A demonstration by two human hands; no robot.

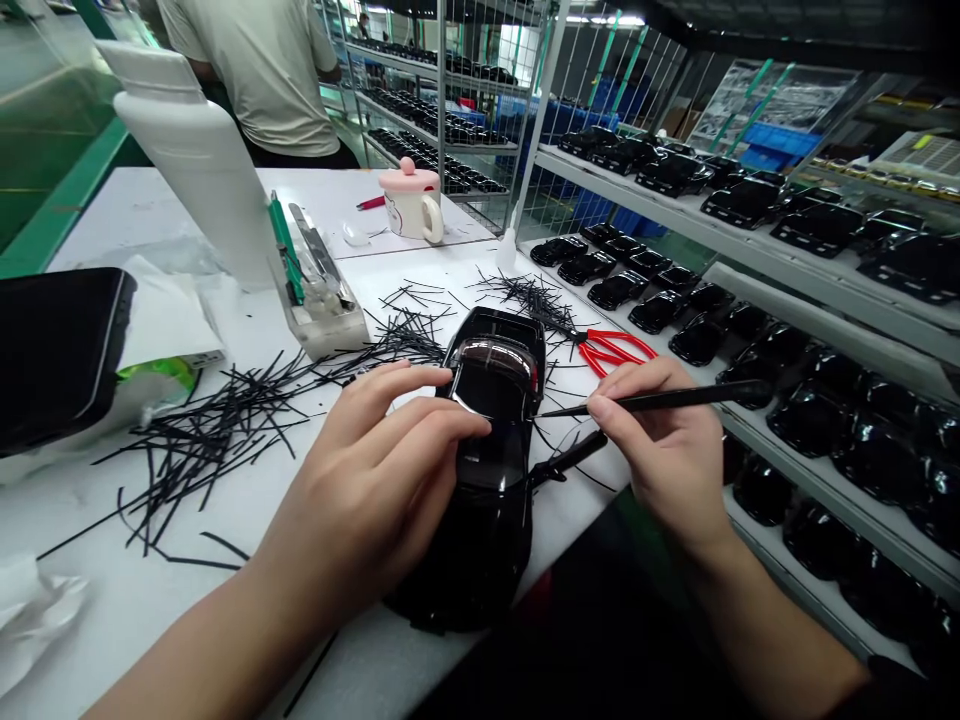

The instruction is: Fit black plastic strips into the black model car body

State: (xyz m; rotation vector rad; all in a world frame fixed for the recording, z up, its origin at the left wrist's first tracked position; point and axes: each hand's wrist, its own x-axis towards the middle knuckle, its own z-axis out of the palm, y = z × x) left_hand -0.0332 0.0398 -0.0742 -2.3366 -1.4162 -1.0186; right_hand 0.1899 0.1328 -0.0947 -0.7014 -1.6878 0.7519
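Observation:
A glossy black model car (487, 520) sits on the white table in front of me. My left hand (382, 460) lies over its left side, holding it, with fingertips on the body near the window; the thumb is hidden. In my right hand (660, 430) are slim black tweezers (675, 398), pinched between thumb and fingers. Their fine tip touches or nearly touches the car's right edge beside the glass. Just below the tip, a black-handled tool (570, 458) lies against the car's side. Red-handled pliers (611, 348) rest beyond my right hand.
Thin black strips (217, 430) are strewn across the table. Behind them stand a white bottle (195, 170), a tool holder (322, 320) and a lidded mug (412, 205). A black phone-like device (60, 350) is at left. Racks of black car bodies (810, 225) line the right; a person (255, 80) is beyond.

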